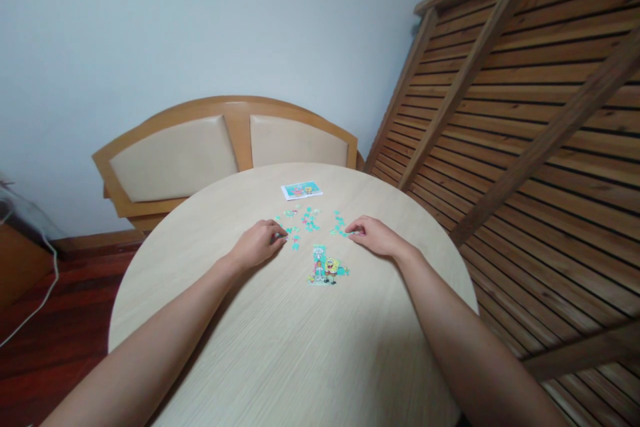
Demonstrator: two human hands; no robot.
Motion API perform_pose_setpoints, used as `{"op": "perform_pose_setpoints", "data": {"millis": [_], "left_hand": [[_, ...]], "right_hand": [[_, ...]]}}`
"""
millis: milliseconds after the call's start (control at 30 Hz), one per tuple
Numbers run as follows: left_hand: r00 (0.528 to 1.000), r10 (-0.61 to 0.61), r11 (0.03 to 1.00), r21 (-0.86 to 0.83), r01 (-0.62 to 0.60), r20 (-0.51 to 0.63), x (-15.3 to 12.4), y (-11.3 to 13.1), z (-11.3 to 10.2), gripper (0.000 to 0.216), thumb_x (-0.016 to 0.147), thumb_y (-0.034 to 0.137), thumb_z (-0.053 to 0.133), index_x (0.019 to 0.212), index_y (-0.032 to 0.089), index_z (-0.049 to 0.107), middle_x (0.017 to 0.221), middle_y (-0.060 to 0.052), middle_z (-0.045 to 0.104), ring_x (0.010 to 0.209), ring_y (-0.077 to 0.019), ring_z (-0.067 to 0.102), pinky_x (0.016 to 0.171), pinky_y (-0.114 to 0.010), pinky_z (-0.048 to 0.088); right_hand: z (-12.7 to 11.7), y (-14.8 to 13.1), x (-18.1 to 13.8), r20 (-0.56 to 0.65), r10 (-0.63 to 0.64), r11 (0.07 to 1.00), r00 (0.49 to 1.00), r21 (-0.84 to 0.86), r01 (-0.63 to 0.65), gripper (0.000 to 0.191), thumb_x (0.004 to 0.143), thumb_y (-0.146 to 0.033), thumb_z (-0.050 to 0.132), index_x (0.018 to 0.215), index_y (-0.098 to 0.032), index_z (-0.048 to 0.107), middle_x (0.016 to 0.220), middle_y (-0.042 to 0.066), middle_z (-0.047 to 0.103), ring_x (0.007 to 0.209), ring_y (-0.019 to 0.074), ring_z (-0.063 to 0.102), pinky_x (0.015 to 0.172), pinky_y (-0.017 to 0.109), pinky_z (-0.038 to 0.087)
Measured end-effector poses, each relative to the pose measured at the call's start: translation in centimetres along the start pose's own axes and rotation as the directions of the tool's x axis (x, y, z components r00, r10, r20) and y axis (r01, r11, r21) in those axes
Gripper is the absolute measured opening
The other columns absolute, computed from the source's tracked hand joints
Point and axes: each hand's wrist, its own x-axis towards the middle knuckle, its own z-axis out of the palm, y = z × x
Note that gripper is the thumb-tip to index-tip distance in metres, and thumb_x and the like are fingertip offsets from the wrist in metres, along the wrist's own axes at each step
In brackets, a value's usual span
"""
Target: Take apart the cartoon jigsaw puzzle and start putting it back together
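A partly joined jigsaw puzzle (325,268) lies flat near the middle of the table, showing a yellow square cartoon figure and a pale blue-green one. Left of it, my left hand (260,242) rests on the table, its fingers pinched at a small puzzle piece by the edge of the loose ones. On the other side, my right hand (373,235) has thumb and fingers closed at another small piece, which they partly cover. Loose turquoise puzzle pieces (310,218) are scattered between the hands, with a smaller group (339,221) beside my right fingertips.
A picture sheet (302,190) with the cartoon scene lies behind the loose pieces on the round wooden table (240,360). Beyond stands a padded wooden headboard (175,157) against the wall. A slatted wooden frame (500,147) leans along the right, and a white cable (53,267) hangs at left.
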Motion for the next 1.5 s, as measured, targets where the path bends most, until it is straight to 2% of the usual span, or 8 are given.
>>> {"op": "perform_pose_setpoints", "data": {"millis": [267,533,667,767,967,1167,1300,1500], "left_hand": [[0.986,0.159,0.987,0.021,-0.158,-0.05,0.3,1.2,1.1,0.028,0.099,0.037,0.052,0.112,0.021,0.071,0.111,-0.009,0.068,0.103,-0.0236,0.061,0.095,-0.04,0.047],[0.992,0.103,0.992,-0.068,-0.108,-0.067,0.7,1.6,1.6,0.009,0.092,0.027,0.061,0.092,0.02,0.067,0.101,-0.008,0.069,0.099,-0.0241,0.061,0.094,-0.041,0.047],[0.99,0.118,0.989,-0.078,-0.124,-0.074,0.6,1.7,1.6,0.012,0.091,0.025,0.06,0.1,0.019,0.066,0.103,-0.008,0.07,0.1,-0.0243,0.062,0.094,-0.04,0.047],[0.986,0.153,0.986,-0.056,-0.157,-0.069,0.5,2.2,1.4,0.017,0.095,0.025,0.056,0.106,0.02,0.067,0.106,-0.007,0.071,0.101,-0.0236,0.062,0.095,-0.039,0.046],[0.979,0.192,0.981,0.05,-0.189,-0.065,0.4,3.2,0.8,0.016,0.094,0.031,0.06,0.097,0.021,0.071,0.1,-0.006,0.073,0.099,-0.0239,0.063,0.093,-0.039,0.046],[0.975,0.222,0.971,0.097,-0.218,-0.03,0.5,3.3,0.7,0.019,0.095,0.018,0.055,0.098,0.022,0.073,0.098,-0.004,0.074,0.094,-0.0221,0.063,0.088,-0.037,0.047],[0.973,0.227,0.967,0.13,-0.22,-0.041,0.4,3.4,0.6,0.016,0.095,0.021,0.057,0.1,0.021,0.072,0.098,-0.005,0.074,0.093,-0.0227,0.063,0.085,-0.037,0.048],[0.948,0.317,0.943,0.114,-0.313,-0.019,0.5,3.5,0.7,0.018,0.097,0.021,0.055,0.107,0.023,0.07,0.1,-0.004,0.073,0.096,-0.0211,0.063,0.086,-0.035,0.047]], "right_hand": [[0.4,-1.0,0.0,-0.029,-0.038,0.996,0.999,-0.087,0.036,0.02,0.084,-0.02,0.065,0.101,-0.016,0.075,0.102,0.01,0.07,0.088,0.02,0.064,0.085,0.032,0.048],[1.3,-5.0,-0.4,0.026,-0.263,0.961,0.964,-0.08,0.264,0.016,0.088,-0.023,0.065,0.1,-0.017,0.073,0.104,0.01,0.069,0.103,0.0231,0.061,0.098,0.038,0.044],[2.2,-5.8,-0.4,0.049,-0.318,0.945,0.947,-0.07,0.321,0.018,0.089,-0.025,0.064,0.104,-0.018,0.072,0.107,0.01,0.067,0.107,0.0233,0.059,0.098,0.038,0.043],[2.9,-5.9,-0.3,0.084,-0.341,0.935,0.936,-0.073,0.347,0.018,0.089,-0.025,0.065,0.105,-0.018,0.071,0.108,0.01,0.067,0.106,0.0229,0.059,0.098,0.037,0.043],[3.3,-6.3,-0.3,0.095,-0.375,0.923,0.922,-0.052,0.38,0.021,0.09,-0.03,0.066,0.107,-0.019,0.071,0.107,0.009,0.067,0.105,0.0227,0.059,0.097,0.037,0.043],[2.9,-6.4,-0.4,0.123,-0.374,0.925,0.919,-0.023,0.379,0.022,0.091,-0.032,0.064,0.109,-0.019,0.072,0.107,0.009,0.067,0.104,0.0226,0.06,0.097,0.037,0.044],[2.9,-6.3,-0.4,0.119,-0.373,0.926,0.92,-0.014,0.377,0.022,0.091,-0.031,0.065,0.108,-0.019,0.072,0.107,0.01,0.067,0.104,0.0226,0.06,0.097,0.037,0.044],[3.2,-6.1,-0.3,0.108,-0.392,0.919,0.914,-0.002,0.394,0.022,0.091,-0.031,0.065,0.109,-0.019,0.071,0.107,0.009,0.068,0.104,0.0224,0.061,0.097,0.037,0.044]]}}
